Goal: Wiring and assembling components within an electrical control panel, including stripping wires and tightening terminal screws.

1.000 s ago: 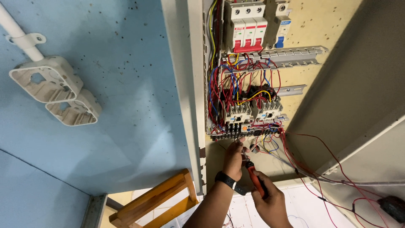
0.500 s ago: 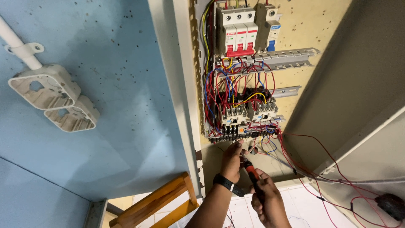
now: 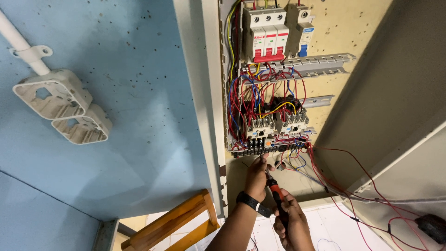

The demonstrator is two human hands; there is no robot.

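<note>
My right hand point(image 3: 291, 223) grips a screwdriver point(image 3: 277, 194) with a red and black handle, its tip pointing up at the terminal strip point(image 3: 269, 147) at the bottom of an open electrical panel. My left hand point(image 3: 257, 175), with a black watch on the wrist, pinches something small just below that strip, beside the screwdriver's shaft; what it holds is too small to tell. Above the strip sit two grey contactors point(image 3: 278, 124) in a tangle of red, blue, yellow and black wires point(image 3: 260, 93).
Red and white circuit breakers point(image 3: 265, 35) sit at the panel's top above a slotted wire duct point(image 3: 320, 65). The panel door point(image 3: 399, 93) hangs open at right, with loose red wires trailing to a black device point(image 3: 432, 227). White conduit boxes point(image 3: 60, 107) sit on the blue wall; a wooden frame point(image 3: 172, 227) stands below.
The view has shifted slightly, so the panel sits a little further left and higher. Both hands stay at the terminal strip with the screwdriver still raised to it.
</note>
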